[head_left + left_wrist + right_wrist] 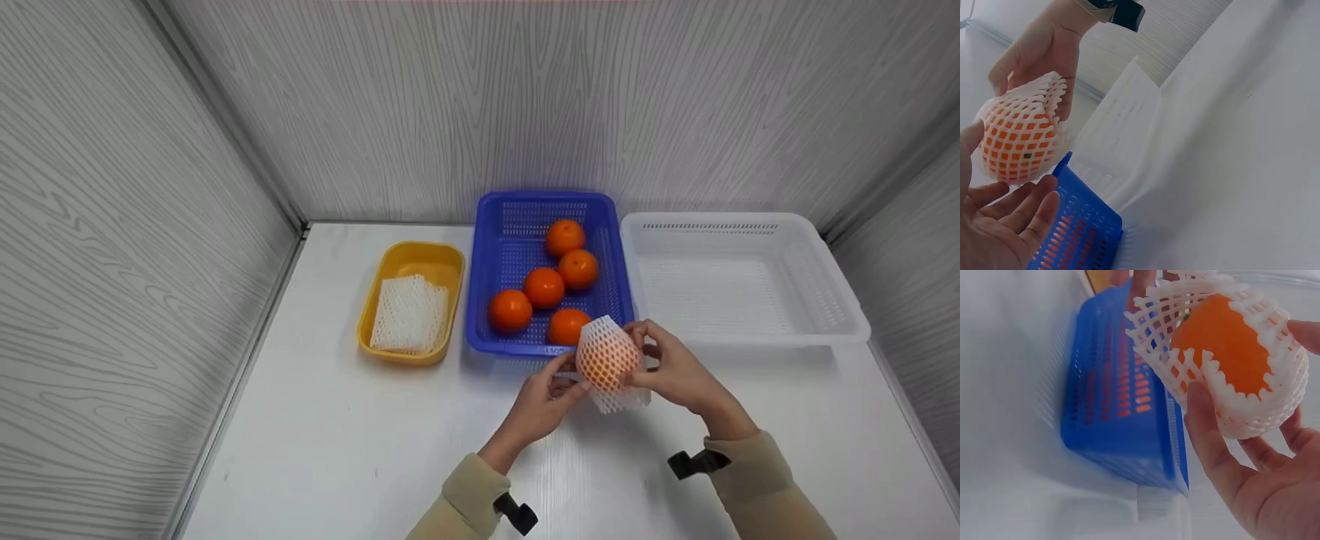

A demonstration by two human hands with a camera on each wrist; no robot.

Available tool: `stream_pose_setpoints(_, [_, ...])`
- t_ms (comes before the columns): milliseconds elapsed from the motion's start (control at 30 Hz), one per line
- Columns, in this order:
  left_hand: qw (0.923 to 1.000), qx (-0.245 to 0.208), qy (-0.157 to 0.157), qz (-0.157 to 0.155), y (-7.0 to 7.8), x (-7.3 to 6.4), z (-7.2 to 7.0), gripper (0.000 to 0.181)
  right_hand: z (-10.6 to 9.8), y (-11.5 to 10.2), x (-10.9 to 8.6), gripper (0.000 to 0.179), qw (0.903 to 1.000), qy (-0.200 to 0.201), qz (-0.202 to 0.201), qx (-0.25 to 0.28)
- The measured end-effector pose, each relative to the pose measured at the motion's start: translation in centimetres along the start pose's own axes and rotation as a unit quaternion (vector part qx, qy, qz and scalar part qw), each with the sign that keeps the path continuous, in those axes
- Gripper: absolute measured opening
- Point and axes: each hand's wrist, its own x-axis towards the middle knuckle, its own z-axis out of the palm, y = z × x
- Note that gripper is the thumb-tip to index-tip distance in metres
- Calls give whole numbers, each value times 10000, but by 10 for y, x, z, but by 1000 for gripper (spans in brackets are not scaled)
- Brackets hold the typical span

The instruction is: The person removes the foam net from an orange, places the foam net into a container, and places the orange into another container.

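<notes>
Both hands hold an orange (606, 366) that sits inside a white foam net sleeve (1016, 132), above the front edge of the blue basket. My left hand (541, 405) holds its left side, with the thumb at the side and the fingers beneath. On the other side, my right hand (679, 375) grips the sleeve between thumb and fingers. In the right wrist view the sleeve's open end leaves part of the orange's skin bare. Several bare oranges (544, 288) lie in the blue basket (480, 247).
A yellow tub (382, 259) on the left holds flat white foam nets (409, 313). To the right of the blue basket stands a white basket (814, 236). Wood-grain panels (375, 112) enclose the white table (315, 450) at the back and sides.
</notes>
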Motion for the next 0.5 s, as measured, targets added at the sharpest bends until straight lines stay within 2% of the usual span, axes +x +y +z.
stream_pose_setpoints(167, [9997,-102,-15,-211,1,-4,-8,65,17,6,-5,46,9987,-151,-306,389])
stream_pose_setpoints(267, [9994,-77,-4,-346,1,-7,-14,70,26,10,-7,48,9978,-175,-359,532])
stream_pose_setpoints(500, [9991,147,137,-386,-5,-16,-29,73,43,19,-11,47,9975,-267,-602,250])
